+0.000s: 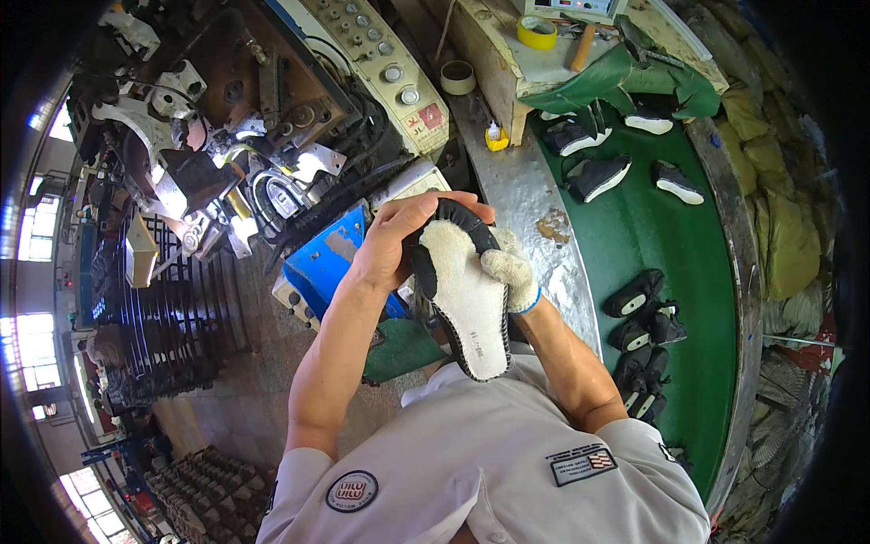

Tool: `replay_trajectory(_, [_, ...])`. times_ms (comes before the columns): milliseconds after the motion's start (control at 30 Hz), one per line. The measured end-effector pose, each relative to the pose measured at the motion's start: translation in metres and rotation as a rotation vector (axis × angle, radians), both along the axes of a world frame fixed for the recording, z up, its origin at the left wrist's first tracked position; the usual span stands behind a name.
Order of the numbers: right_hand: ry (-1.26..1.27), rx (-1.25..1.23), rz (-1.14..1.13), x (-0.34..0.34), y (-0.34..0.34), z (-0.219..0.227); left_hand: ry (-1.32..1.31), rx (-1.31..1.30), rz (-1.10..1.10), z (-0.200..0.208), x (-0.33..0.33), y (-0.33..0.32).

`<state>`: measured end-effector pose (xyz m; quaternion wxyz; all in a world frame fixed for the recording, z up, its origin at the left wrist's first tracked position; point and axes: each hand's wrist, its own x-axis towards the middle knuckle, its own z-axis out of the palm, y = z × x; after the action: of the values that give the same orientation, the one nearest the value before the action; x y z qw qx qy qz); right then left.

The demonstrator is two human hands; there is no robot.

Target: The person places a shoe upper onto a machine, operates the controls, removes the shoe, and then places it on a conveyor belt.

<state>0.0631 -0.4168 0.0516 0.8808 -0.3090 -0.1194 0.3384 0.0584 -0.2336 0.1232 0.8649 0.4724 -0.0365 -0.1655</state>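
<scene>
Sole side up, a black shoe upper (469,304) with a whitish bottom and stitched edge is held in front of my chest, toe end pointing away from me. My bare left hand (399,231) wraps round the toe end from the left, fingers curled over its far edge. On the right side, my right hand (512,272) wears an off-white knit glove with a blue cuff; its thumb presses on the upper's edge, and the other fingers are mostly hidden behind.
A machine with metal clamps (281,195) and a button panel (390,72) stands at the left. On the right, a green conveyor belt (671,245) carries several black shoes (634,304) beside a metal ledge (544,218). Yellow tape (536,34) lies on the far bench.
</scene>
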Motion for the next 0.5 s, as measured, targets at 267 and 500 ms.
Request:
replay_trajectory(267, [0.040,-0.034,-0.044,-0.002,-0.006,0.001,-0.087,0.224,-0.002,0.005,0.003,-0.005])
replay_trajectory(500, [-0.079,-0.123,-0.016,0.000,-0.021,0.008,-0.132,0.329,-0.084,0.021,0.003,-0.010])
